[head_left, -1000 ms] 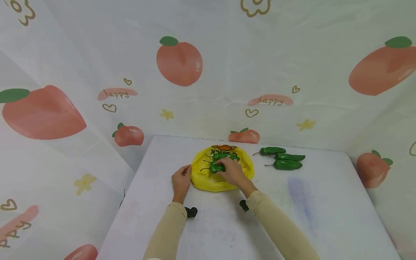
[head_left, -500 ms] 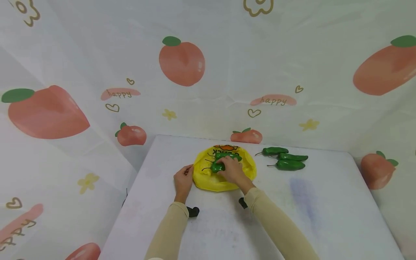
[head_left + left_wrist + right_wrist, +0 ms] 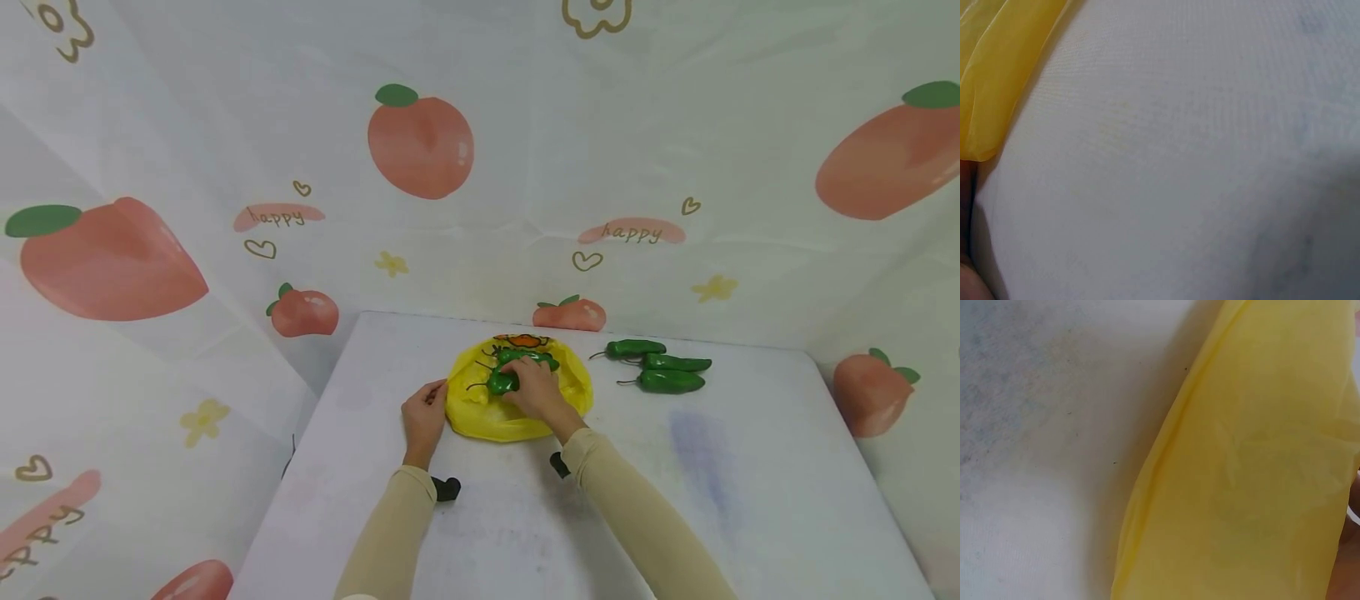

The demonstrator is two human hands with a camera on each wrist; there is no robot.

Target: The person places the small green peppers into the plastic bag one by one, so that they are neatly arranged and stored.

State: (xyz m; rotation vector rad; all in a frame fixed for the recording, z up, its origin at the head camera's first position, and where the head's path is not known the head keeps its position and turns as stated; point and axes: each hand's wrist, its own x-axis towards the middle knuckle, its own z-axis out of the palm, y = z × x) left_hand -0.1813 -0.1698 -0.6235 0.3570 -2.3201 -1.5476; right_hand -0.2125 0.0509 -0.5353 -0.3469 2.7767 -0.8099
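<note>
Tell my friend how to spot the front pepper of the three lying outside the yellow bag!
Find the white table, then the round yellow bag toward its far edge. To the bag's right, three green peppers lie close together on the table. The front pepper is the one nearest the camera, lowest of the three in the head view.

Around me, pale cloth (image 3: pixel 517 275) walls in the far, left and right sides, printed with pinkish-red fruits (image 3: pixel 420 148), yellow flowers (image 3: pixel 392 264), outlined hearts (image 3: pixel 587 262) and the word "happy" (image 3: pixel 632 231). Light creases cross the far side. The white table (image 3: pixel 787 475) reaches close to it, a bluish smudge (image 3: pixel 697 454) on its right half. The light is soft, greyish.
</note>
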